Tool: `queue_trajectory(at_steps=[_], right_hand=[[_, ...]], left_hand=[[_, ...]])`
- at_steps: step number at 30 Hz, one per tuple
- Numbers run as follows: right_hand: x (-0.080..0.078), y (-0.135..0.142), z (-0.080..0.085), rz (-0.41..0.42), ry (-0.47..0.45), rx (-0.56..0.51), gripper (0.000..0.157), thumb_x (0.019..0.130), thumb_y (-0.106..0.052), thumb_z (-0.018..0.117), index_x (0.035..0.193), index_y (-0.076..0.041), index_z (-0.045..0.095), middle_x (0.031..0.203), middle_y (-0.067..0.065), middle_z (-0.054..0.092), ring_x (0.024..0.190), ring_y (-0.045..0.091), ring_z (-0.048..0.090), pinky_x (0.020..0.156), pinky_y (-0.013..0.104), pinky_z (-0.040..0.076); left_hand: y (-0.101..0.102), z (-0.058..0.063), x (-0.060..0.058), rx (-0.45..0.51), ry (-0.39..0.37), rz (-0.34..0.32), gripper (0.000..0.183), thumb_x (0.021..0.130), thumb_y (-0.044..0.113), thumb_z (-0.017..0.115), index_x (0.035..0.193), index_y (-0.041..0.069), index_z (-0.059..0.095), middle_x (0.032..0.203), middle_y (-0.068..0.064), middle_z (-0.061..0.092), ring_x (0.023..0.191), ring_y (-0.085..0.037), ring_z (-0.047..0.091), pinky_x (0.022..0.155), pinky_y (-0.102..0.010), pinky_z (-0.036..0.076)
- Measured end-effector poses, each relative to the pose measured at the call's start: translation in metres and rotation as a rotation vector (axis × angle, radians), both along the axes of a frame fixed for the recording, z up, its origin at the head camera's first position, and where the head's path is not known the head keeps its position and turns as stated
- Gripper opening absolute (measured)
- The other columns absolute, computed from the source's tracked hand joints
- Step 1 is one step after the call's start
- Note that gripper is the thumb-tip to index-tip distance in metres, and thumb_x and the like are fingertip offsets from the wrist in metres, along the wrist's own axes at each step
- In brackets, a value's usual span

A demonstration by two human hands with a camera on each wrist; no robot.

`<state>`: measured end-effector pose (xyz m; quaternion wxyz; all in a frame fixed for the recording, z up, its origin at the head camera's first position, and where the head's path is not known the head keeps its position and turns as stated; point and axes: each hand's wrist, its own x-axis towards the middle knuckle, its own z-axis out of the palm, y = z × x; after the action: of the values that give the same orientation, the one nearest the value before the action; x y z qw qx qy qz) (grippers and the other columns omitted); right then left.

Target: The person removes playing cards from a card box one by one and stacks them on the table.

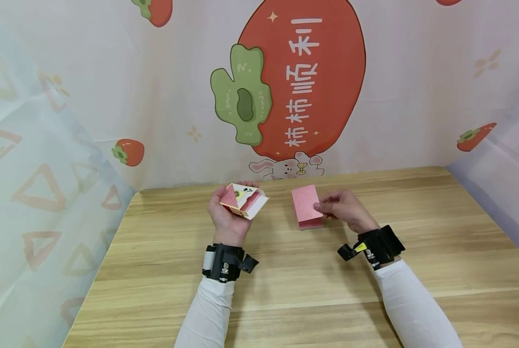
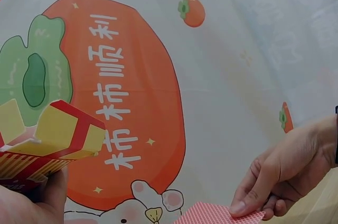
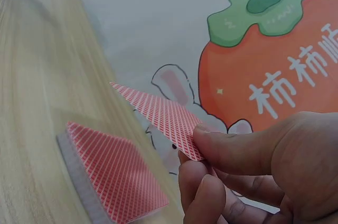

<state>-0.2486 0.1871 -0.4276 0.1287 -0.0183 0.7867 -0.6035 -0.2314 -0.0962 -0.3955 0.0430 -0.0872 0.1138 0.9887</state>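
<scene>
My left hand [image 1: 228, 223] grips an opened playing card box [image 1: 229, 195] at the back middle of the table, its white flap turned out to the right. In the left wrist view the box's yellow and red end flaps stand apart. To the right, my right hand [image 1: 346, 210] pinches a red-patterned playing card [image 3: 163, 115] by one corner between thumb and fingers. Below that card, a deck of cards [image 3: 113, 171] lies face down on the table, red backs up. In the head view the held card mostly covers the deck.
The wooden table [image 1: 285, 299] ends at a cloth backdrop [image 1: 398, 121] printed with persimmons and a rabbit. More cloth hangs along the left and right sides. A black wrist strap [image 1: 224, 261] with a camera sits on each wrist.
</scene>
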Motion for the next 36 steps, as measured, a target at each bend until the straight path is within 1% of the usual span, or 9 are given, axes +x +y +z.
queue_trajectory(at_steps=[5,8,13,18,20,25,28,32,36], right_hand=[[-0.002,-0.001,-0.007,0.008,-0.012,0.065,0.026,0.094,-0.013,0.072,0.105,0.01,0.07,0.08,0.005,0.067,0.068,0.015,0.06,0.064,0.029,0.055],[-0.003,-0.001,-0.009,0.006,-0.021,0.097,0.025,0.094,-0.014,0.072,0.104,0.009,0.07,0.078,0.005,0.066,0.067,0.015,0.059,0.061,0.028,0.053],[-0.003,-0.003,-0.012,-0.002,-0.023,0.11,0.023,0.092,-0.012,0.074,0.102,0.009,0.071,0.075,0.004,0.064,0.063,0.012,0.058,0.058,0.026,0.052],[-0.003,-0.004,-0.015,-0.015,-0.012,0.134,0.019,0.091,-0.009,0.075,0.096,0.009,0.072,0.072,0.003,0.064,0.06,0.011,0.057,0.056,0.025,0.051],[-0.003,-0.004,-0.016,-0.023,-0.009,0.151,0.018,0.09,-0.008,0.076,0.095,0.008,0.072,0.071,0.003,0.064,0.06,0.011,0.057,0.056,0.025,0.05],[-0.002,-0.006,-0.017,-0.035,-0.001,0.207,0.019,0.089,-0.01,0.078,0.094,0.007,0.072,0.07,0.005,0.065,0.06,0.013,0.059,0.056,0.026,0.05],[-0.003,-0.007,-0.018,-0.039,0.015,0.262,0.02,0.089,-0.013,0.078,0.094,0.005,0.073,0.069,0.005,0.065,0.061,0.014,0.059,0.056,0.026,0.05],[-0.003,-0.007,-0.019,-0.047,0.044,0.34,0.02,0.088,-0.017,0.08,0.092,0.002,0.074,0.068,0.004,0.065,0.062,0.014,0.056,0.056,0.027,0.047],[-0.003,-0.007,-0.019,-0.051,0.057,0.369,0.02,0.087,-0.018,0.08,0.09,0.001,0.075,0.068,0.003,0.065,0.062,0.015,0.055,0.056,0.027,0.046]], left_hand=[[0.0,0.001,-0.001,0.017,-0.002,-0.006,0.033,0.1,0.028,0.036,0.112,0.0,0.047,0.111,-0.015,0.054,0.112,-0.033,0.055,0.099,-0.044,0.046],[0.0,0.001,-0.001,0.026,-0.007,-0.005,0.033,0.1,0.028,0.037,0.115,0.0,0.046,0.11,-0.014,0.055,0.11,-0.031,0.056,0.102,-0.044,0.045],[-0.001,0.002,-0.001,0.046,-0.007,-0.003,0.033,0.1,0.029,0.037,0.116,0.001,0.045,0.109,-0.013,0.054,0.11,-0.03,0.055,0.108,-0.044,0.04],[-0.001,0.001,-0.001,0.044,-0.007,-0.006,0.033,0.1,0.029,0.037,0.114,0.001,0.046,0.108,-0.013,0.055,0.111,-0.03,0.054,0.106,-0.044,0.043],[-0.001,0.001,-0.001,0.041,-0.007,-0.005,0.033,0.1,0.029,0.037,0.115,0.001,0.046,0.107,-0.013,0.055,0.109,-0.03,0.055,0.105,-0.044,0.044],[-0.001,0.001,-0.001,0.03,-0.013,0.006,0.032,0.099,0.028,0.038,0.116,0.001,0.045,0.108,-0.013,0.055,0.106,-0.03,0.058,0.106,-0.045,0.043],[-0.001,0.001,0.0,0.016,-0.015,0.011,0.033,0.098,0.027,0.039,0.116,0.001,0.046,0.108,-0.014,0.056,0.113,-0.032,0.056,0.109,-0.046,0.041],[-0.001,0.001,0.0,0.002,-0.009,0.007,0.034,0.099,0.028,0.039,0.118,0.001,0.045,0.109,-0.014,0.056,0.12,-0.034,0.052,0.108,-0.046,0.042],[-0.001,0.001,0.0,0.0,-0.005,0.002,0.034,0.099,0.029,0.038,0.117,0.001,0.045,0.111,-0.014,0.055,0.119,-0.034,0.052,0.103,-0.045,0.046]])
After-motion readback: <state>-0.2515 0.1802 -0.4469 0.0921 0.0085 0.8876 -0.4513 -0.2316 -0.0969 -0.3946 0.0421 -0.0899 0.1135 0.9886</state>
